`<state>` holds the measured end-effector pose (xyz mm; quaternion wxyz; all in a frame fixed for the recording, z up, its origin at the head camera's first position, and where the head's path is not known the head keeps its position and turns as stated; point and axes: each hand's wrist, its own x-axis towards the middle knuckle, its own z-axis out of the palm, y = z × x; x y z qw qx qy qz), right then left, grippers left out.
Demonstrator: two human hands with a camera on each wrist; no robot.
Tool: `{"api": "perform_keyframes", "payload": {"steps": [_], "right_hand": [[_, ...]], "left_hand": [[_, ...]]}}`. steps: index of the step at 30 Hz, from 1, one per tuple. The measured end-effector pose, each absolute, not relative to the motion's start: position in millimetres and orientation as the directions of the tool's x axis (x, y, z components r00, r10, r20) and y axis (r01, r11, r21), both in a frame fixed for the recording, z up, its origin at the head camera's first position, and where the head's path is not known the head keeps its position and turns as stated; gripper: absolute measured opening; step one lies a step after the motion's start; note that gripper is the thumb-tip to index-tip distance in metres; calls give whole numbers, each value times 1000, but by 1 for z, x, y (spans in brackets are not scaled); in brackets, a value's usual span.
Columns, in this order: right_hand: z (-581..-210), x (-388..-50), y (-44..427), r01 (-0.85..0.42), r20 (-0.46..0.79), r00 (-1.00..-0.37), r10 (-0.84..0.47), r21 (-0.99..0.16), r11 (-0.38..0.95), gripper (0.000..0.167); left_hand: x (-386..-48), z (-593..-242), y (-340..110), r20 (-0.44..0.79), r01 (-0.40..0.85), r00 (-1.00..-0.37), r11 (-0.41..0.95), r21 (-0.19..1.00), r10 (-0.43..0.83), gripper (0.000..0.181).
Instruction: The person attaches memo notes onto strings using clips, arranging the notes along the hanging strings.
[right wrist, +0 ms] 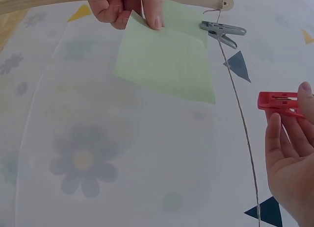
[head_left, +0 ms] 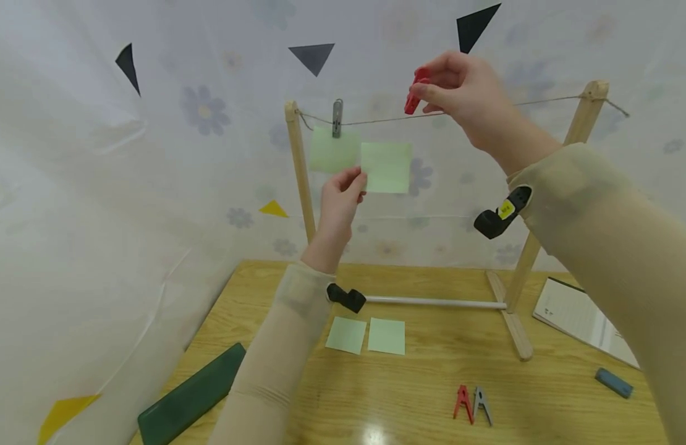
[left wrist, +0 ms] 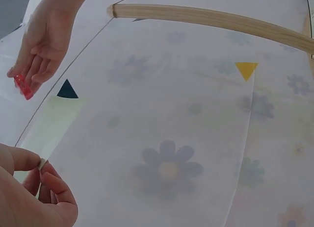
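Note:
My left hand (head_left: 341, 201) pinches a pale green paper square (head_left: 386, 168) by its left edge, just below the string (head_left: 383, 120). Between the thumb and fingers of my right hand (head_left: 468, 99) is a red clothespin (head_left: 415, 91), held above the string and to the right of the paper. In the right wrist view the red clothespin (right wrist: 277, 102) stands apart from the string. Another green paper square (head_left: 333, 150) hangs at the string's left end under a grey clothespin (head_left: 337, 117). The held paper partly overlaps it in the right wrist view.
Wooden posts (head_left: 584, 117) carry the string, with a white rod (head_left: 432, 301) low between them. Two green squares (head_left: 386, 337) lie on the table, nearer me a red clothespin (head_left: 463, 404) and a grey one (head_left: 481, 405). A green case (head_left: 193, 395), notebook (head_left: 582, 318) and blue eraser (head_left: 614, 382) lie around.

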<state>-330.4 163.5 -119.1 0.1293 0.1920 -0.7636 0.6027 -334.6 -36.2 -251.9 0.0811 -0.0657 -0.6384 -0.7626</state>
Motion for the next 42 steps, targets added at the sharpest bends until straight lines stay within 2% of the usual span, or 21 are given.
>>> {"api": "perform_keyframes", "payload": {"steps": [10, 20, 36, 42], "right_hand": [[-114, -333, 150, -436, 435, -895, -94, -813, 386, 23], [-115, -337, 142, -421, 433, -894, -112, -729, 539, 24], [-117, -344, 138, -387, 426, -899, -102, -662, 642, 28], [-117, -343, 137, -360, 409, -907, -96, -639, 680, 35]], "left_hand": [[-335, -250, -33, 190, 194, -981, -160, 968, -42, 28], [-336, -249, -32, 207, 212, -977, -167, 963, -46, 28], [-340, -246, -26, 226, 232, -972, -174, 957, -57, 27], [-339, -246, -25, 226, 233, -972, -176, 956, -59, 27]]}}
